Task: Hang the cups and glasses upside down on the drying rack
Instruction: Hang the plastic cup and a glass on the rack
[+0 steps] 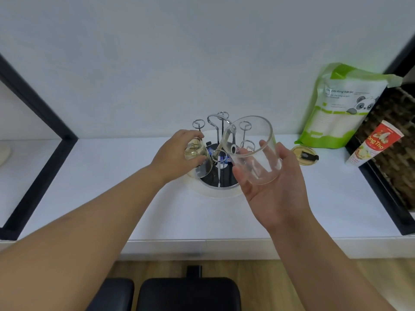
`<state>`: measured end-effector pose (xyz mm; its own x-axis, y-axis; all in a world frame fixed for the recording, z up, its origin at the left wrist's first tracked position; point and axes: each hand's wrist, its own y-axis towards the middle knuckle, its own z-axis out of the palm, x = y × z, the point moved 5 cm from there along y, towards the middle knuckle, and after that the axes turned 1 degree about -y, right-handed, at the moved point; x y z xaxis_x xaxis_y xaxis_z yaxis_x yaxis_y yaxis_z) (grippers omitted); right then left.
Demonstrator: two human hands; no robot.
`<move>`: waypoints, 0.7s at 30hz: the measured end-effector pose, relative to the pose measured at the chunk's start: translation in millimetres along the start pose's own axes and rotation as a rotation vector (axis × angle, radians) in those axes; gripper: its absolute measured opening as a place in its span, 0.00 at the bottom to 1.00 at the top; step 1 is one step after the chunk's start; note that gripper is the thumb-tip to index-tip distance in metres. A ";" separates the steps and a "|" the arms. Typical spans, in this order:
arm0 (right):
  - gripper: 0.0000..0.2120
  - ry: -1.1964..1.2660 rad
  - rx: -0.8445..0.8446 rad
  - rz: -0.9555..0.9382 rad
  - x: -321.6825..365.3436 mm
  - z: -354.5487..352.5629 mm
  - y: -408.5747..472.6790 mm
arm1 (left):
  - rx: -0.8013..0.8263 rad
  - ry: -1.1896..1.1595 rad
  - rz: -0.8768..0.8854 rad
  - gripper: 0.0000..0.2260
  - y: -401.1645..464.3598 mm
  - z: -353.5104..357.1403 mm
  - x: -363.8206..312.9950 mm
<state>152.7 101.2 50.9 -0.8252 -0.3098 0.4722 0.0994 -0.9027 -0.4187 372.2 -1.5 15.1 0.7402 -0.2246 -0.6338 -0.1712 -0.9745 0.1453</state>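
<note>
- A black padded seat sits at 6 o'clock at the bottom edge, over a wooden floor.
- The white counter stretches across the middle of the view, its front edge just beyond the seat.
- The right hand, at about 4 o'clock from the rack's centre, is palm-up with thumb and fingers curled around a clear tumbler; the tumbler is tilted, its open mouth facing up and away toward the rack's prongs.
- The left hand, at 9 o'clock from the rack, has its fingers wrapped over the base of a smaller yellowish glass, which is mouth-down over a prong on the rack's left side.
- The drying rack stands at the counter's centre on a round pale tray: chrome stems with looped tips rise from a dark round base, and the loops other than the one under the small glass are bare.
- A round lid lies on the counter at 3 o'clock from the rack.
- Further right, a red-and-white tube leans against a woven basket.
- A green-and-white panda bag stands against the wall at 2 o'clock.
</note>
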 end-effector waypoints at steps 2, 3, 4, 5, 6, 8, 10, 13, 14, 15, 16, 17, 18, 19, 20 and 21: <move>0.15 -0.023 -0.013 -0.013 1.2 -2.0 2.7 | 0.006 -0.004 0.006 0.24 -1.3 -0.1 -2.0; 0.16 -0.031 -0.025 -0.021 3.4 -4.0 3.5 | 0.007 -0.009 0.012 0.24 -1.9 0.2 -3.3; 0.17 -0.040 -0.040 -0.030 5.7 -6.3 4.0 | 0.005 -0.014 0.014 0.24 -2.7 0.3 -4.1; 0.18 -0.052 -0.057 -0.041 8.6 -9.0 4.6 | 0.001 -0.018 0.013 0.24 -3.7 0.4 -4.5; 0.18 -0.072 -0.073 -0.060 12.2 -11.2 5.3 | -0.003 -0.021 0.010 0.25 -4.6 0.5 -4.7; 0.21 -0.174 -0.098 -0.139 21.7 -13.2 8.2 | -0.005 -0.016 0.012 0.25 -6.5 1.7 -5.1; 0.21 -0.435 -0.115 -0.309 38.4 -6.6 10.6 | -0.006 -0.002 0.022 0.27 -8.4 2.6 -5.9; 0.20 -1.156 -0.082 -0.742 66.0 22.3 8.4 | -0.006 0.014 0.041 0.29 -9.9 3.1 -8.2; 0.23 -1.429 -0.031 -0.881 68.4 34.1 8.5 | -0.005 0.018 0.042 0.29 -9.7 3.4 -8.5; 0.25 -1.645 0.025 -0.976 66.9 45.0 9.4 | -0.004 0.021 0.037 0.30 -9.6 3.7 -8.6; 0.26 -1.792 0.070 -1.017 63.6 53.6 11.5 | -0.005 0.022 0.029 0.30 -9.3 3.8 -8.4; 0.27 -1.888 0.101 -1.023 59.2 59.5 14.8 | -0.009 0.022 0.020 0.30 -9.1 3.8 -8.2; 0.27 -1.958 0.123 -1.024 54.0 64.3 18.4 | -0.014 0.022 0.012 0.30 -9.0 3.6 -7.9; 0.27 -2.011 0.142 -1.018 48.6 67.3 22.9 | -0.017 0.020 0.007 0.30 -8.8 3.5 -7.7; 0.27 -2.053 0.164 -1.006 43.7 68.9 27.1 | -0.019 0.017 0.005 0.30 -8.8 3.6 -7.7; 0.28 -2.086 0.190 -0.992 39.1 69.7 31.3 | -0.021 0.013 0.006 0.30 -8.8 3.8 -7.7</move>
<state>162.3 40.1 110.4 0.8424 0.4224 0.3346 0.3035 -0.8850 0.3530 365.6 8.8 15.8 0.7479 -0.2302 -0.6226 -0.1621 -0.9729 0.1651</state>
